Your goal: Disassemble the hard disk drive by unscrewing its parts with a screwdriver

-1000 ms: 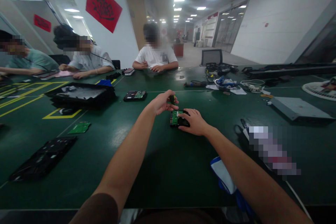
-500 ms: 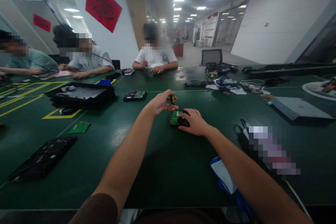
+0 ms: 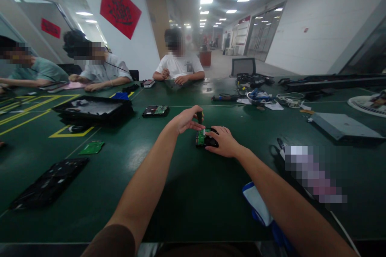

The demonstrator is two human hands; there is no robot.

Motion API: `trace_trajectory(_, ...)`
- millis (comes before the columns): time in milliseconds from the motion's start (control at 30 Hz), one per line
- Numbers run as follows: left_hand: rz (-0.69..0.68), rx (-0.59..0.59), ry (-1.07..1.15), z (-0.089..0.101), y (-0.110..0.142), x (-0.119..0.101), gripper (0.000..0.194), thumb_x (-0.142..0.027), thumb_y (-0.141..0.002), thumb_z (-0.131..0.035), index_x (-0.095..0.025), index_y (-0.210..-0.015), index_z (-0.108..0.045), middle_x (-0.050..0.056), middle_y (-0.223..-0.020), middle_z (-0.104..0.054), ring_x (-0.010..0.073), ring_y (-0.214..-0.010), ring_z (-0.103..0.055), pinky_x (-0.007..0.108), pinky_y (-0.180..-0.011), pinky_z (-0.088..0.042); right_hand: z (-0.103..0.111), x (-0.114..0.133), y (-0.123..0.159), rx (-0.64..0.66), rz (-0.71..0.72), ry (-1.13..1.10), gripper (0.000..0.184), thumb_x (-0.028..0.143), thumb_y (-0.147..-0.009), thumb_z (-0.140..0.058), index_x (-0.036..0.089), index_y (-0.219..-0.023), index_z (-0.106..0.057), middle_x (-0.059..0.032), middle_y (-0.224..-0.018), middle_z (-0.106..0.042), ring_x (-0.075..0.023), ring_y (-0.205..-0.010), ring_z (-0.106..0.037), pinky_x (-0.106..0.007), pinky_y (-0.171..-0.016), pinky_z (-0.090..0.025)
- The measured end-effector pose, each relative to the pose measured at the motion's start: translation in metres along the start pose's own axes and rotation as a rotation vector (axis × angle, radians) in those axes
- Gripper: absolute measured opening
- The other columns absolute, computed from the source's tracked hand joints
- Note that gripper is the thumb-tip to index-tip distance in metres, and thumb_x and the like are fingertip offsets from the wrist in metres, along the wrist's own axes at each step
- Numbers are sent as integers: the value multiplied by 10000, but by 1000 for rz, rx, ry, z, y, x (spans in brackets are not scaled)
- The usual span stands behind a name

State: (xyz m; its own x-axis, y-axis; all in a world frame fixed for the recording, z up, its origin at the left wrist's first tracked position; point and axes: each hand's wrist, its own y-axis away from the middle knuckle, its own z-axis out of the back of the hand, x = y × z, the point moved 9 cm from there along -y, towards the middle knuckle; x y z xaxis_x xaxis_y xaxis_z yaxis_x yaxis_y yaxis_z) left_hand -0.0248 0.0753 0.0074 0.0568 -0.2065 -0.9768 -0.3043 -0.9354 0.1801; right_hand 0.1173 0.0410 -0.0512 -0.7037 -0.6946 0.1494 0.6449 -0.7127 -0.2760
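Observation:
A hard drive (image 3: 201, 138) with a green circuit board facing up lies on the dark green table (image 3: 177, 192) before me. My left hand (image 3: 187, 121) grips a short screwdriver (image 3: 199, 117), held upright over the drive's far edge. Its handle is dark with a little yellow, and the tip is hidden by my fingers. My right hand (image 3: 223, 141) is closed around the drive's right side, fingers across its top and thumb along the near edge. Beyond my left hand lies another hard drive (image 3: 155, 111), its green board showing.
A black tray (image 3: 93, 108) and a loose green circuit board (image 3: 91, 147) lie to the left, a black flat device (image 3: 50, 182) nearer. On the right are a grey metal case (image 3: 345, 126), cables (image 3: 261, 95) and a blue-white glove (image 3: 257, 204). Several people sit across the table.
The screwdriver has turned slightly in my left hand, whose fingers have shifted over its top. My right hand and the hard drive stay in place.

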Motion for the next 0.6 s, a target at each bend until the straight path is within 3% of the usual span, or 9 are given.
trace_trajectory(300,14,-41,-119,5,2,-2,364,-499,-829,-586,-162,-966,-602,141,-940,-709,239,-706,-708,345,-644,-540,0,0,0,8,-7,9,650,643,-858,-605,304,-1408,-535,-137,-1490,-434,-376,-1390,-351,-616,-1147,-194)
trace_trajectory(600,-3,3,-185,0,1,-1,409,-510,-842,-537,-133,-910,-680,117,-911,-680,157,-626,-601,268,-541,-444,0,0,0,7,-4,13,663,652,-857,-604,278,-1401,-545,-150,-1480,-437,-372,-1384,-359,-589,-1153,-195)
